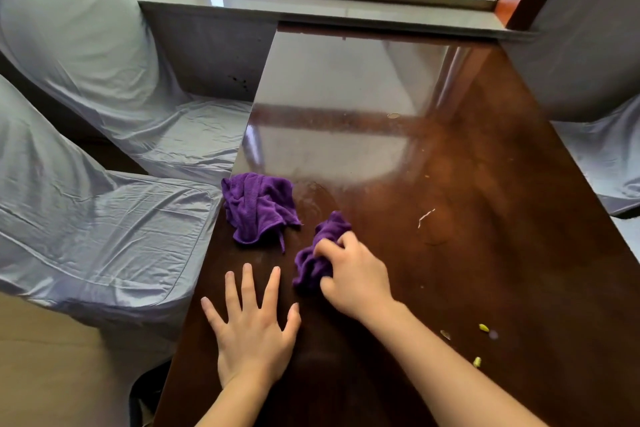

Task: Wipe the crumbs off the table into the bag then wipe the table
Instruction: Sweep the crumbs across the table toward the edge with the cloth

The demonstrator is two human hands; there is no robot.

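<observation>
A glossy dark brown table (467,253) stretches away to the window. My right hand (353,274) grips a bunched purple cloth (320,253) pressed against the tabletop. A second crumpled purple cloth (258,206) lies loose at the table's left edge. My left hand (251,329) rests flat on the table with fingers spread, just left of the held cloth. Crumbs lie to the right: a pale sliver (425,217), yellow bits (483,327) and small specks further back. No bag is in view.
Chairs in pale blue covers (104,218) stand along the table's left side, and another covered chair (602,156) stands on the right. A window sill (311,7) runs behind the table's far end. A round crumb (393,116) sits mid-table.
</observation>
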